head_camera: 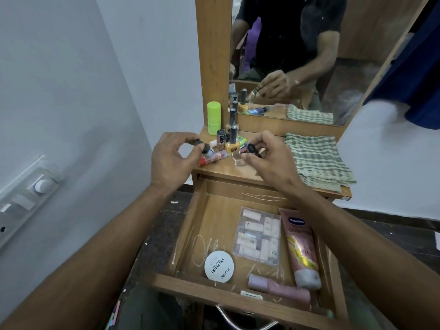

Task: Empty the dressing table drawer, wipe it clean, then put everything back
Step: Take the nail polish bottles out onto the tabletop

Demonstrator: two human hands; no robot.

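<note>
Bottles (248,148) half-hidden by fingers (258,141)

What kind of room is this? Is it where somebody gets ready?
Probably a bedroom or dressing corner. There is a wooden dressing table with a mirror, nail polish bottles standing on top, and an open drawer holding a Vaseline tube.

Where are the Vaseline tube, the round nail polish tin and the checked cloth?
Vaseline tube (300,244), head view, middle of its body.
Round nail polish tin (219,266), head view, centre of its lid.
Checked cloth (314,160), head view, middle of its top fold.
</note>
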